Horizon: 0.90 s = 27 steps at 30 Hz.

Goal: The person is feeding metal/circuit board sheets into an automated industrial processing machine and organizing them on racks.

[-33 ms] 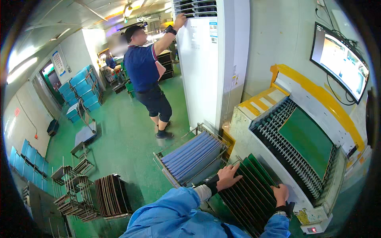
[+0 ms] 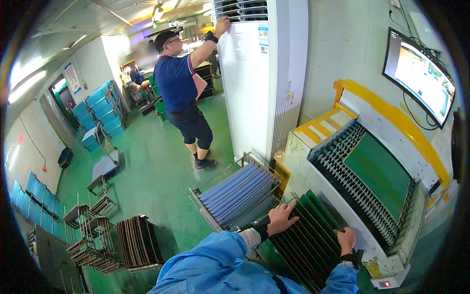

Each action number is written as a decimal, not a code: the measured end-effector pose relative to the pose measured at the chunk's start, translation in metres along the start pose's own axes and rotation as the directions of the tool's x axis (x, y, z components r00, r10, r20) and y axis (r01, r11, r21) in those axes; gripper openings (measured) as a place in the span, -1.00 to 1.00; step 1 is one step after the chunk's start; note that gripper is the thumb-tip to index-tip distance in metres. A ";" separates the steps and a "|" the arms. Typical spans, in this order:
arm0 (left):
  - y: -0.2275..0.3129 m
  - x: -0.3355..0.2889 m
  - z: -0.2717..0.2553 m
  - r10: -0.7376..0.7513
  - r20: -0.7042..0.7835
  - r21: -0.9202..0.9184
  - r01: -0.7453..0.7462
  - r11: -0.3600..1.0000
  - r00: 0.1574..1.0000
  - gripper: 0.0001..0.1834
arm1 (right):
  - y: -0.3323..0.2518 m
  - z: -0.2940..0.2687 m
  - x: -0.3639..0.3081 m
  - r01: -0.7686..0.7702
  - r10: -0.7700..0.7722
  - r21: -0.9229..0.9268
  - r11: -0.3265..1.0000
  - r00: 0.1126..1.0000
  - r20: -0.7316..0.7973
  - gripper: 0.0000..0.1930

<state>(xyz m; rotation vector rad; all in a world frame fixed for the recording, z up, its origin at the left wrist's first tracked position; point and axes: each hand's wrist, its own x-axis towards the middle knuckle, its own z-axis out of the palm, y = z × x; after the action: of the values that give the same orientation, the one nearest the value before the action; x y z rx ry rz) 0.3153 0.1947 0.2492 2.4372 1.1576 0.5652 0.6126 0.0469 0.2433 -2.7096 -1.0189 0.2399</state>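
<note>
Green circuit boards [image 2: 320, 208] stand on edge in a row in front of me, at the near side of a roller machine. My left hand [image 2: 281, 219] rests on the far left end of the row, fingers apart across the upper edges. At the right end of the row, my right hand [image 2: 346, 240] has its fingers curled on a board's edge; its fingertips are partly hidden. Beyond, a single green board [image 2: 379, 176] lies flat on the rollers [image 2: 338, 158] of the machine.
A wire rack [image 2: 215, 223] of blue-grey panels stands beyond my left hand. A tall white air conditioner [image 2: 249, 88] is behind it, with a person [image 2: 176, 88] reaching to its vents. Dark boards [image 2: 138, 242] and metal racks [image 2: 93, 240] stand at left; a screen [image 2: 418, 73] hangs right.
The person at the air conditioner has shifted slightly to the right and turned a little, and a foot has moved. My hands and the boards stay in place.
</note>
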 end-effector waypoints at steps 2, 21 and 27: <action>0.001 -0.001 -0.003 -0.011 0.031 -0.017 0.012 1.000 0.999 -0.28 | 0.002 0.003 0.000 -0.004 0.005 -0.013 1.000 1.000 0.010 -0.58; 0.004 0.001 -0.008 0.000 0.051 -0.026 0.002 1.000 0.999 -0.28 | 0.015 0.017 0.010 0.023 -0.024 -0.028 0.999 0.999 -0.027 -0.66; 0.004 0.002 -0.008 -0.012 0.050 -0.017 0.013 1.000 0.999 -0.28 | 0.002 0.004 0.003 0.019 -0.019 -0.017 1.000 1.000 -0.011 -0.69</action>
<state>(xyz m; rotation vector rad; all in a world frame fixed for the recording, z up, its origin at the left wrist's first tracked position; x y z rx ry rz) 0.3149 0.1952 0.2581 2.4138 1.1420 0.5058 0.6151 0.0479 0.2385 -2.7117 -1.0480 0.2131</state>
